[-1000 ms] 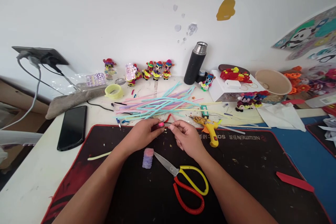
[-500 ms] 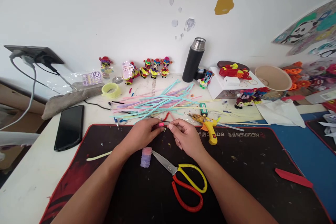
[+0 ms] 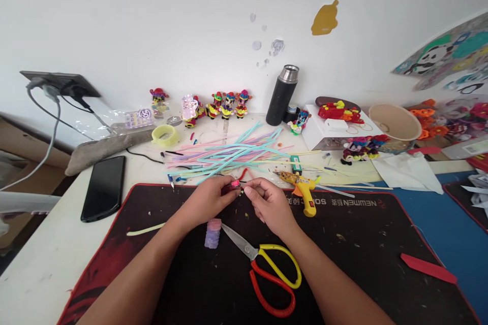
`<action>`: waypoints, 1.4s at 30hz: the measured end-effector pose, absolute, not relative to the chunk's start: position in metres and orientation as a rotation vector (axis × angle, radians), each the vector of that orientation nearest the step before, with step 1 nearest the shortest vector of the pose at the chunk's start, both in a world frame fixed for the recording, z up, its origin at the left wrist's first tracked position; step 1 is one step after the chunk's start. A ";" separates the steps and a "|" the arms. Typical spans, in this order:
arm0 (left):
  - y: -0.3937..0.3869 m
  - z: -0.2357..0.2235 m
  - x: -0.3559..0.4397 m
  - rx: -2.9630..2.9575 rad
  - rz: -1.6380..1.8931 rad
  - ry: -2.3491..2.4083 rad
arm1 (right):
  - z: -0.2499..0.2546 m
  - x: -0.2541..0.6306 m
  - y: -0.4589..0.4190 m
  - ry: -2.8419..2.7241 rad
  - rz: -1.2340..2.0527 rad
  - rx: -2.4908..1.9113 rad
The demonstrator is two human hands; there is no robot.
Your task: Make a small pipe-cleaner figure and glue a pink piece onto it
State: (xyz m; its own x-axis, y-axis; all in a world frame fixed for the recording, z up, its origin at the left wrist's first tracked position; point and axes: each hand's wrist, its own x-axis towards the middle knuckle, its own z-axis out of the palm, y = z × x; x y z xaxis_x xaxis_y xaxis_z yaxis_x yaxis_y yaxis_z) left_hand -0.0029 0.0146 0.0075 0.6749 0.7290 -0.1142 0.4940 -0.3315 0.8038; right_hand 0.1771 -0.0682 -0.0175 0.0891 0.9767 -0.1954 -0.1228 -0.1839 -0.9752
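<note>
Two bare hands, both beyond the scissors (image 3: 249, 251) and close together. Left hand (image 3: 217, 195): thumb and fingers pinched on a small pink piece (image 3: 236, 183), which is held up past the tip of the scissors. Right hand (image 3: 267, 202): thumb and forefinger brought together just beside the pink piece; whether they grip anything fine cannot be told.

One pair of scissors, the landmark: one handle yellow, one red, lying on a black mat (image 3: 354, 274) with the blade pointing away and to the left.

One ribbed block (image 3: 212, 234), pink above and purple below, just left of the scissors' tip. One pale yellow strip (image 3: 145, 230), farther left of the scissors, partly behind the left forearm. One flat red strip (image 3: 429, 268), well to the right of the scissors.

One yellow glue gun (image 3: 309, 203), beyond and right of the scissors. One loose heap of pastel stems (image 3: 232, 153), blue, pink and purple, on the white table (image 3: 41, 259) beyond the scissors. One black phone (image 3: 102, 188), far left of the scissors. One yellow tape roll (image 3: 164, 137), beyond and left of the scissors. One black flask (image 3: 282, 99), upright, far beyond the scissors.
</note>
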 end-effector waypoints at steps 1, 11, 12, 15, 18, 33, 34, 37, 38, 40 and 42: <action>0.014 0.008 -0.003 1.993 0.327 0.938 | -0.019 0.177 -0.068 -0.974 1.307 -1.303; 0.005 0.013 0.003 1.995 0.254 0.900 | -0.024 0.170 -0.070 -1.099 1.207 -1.321; 0.005 0.014 0.003 1.997 0.260 0.900 | -0.024 0.170 -0.070 -1.075 1.218 -1.308; 0.008 0.018 0.000 2.012 0.279 0.924 | -0.020 0.173 -0.069 -0.936 1.291 -1.247; 0.013 0.020 -0.005 1.966 0.307 0.934 | -0.012 0.180 -0.067 -0.781 1.318 -1.171; 0.012 0.028 -0.005 1.290 0.544 0.824 | -0.003 0.178 -0.074 -0.771 1.648 -1.060; 0.012 0.027 -0.005 1.289 0.549 0.824 | -0.003 0.178 -0.074 -0.749 1.653 -1.058; 0.014 0.025 -0.006 1.294 0.562 0.831 | -0.002 0.180 -0.074 -0.676 1.667 -1.054; 0.014 0.024 -0.007 1.294 0.564 0.830 | -0.002 0.181 -0.074 -0.655 1.671 -1.048; 0.015 0.021 -0.008 1.293 0.570 0.830 | -0.002 0.183 -0.073 -0.619 1.675 -1.026; 0.015 0.020 -0.009 1.292 0.577 0.832 | -0.002 0.184 -0.072 -0.578 1.661 -0.997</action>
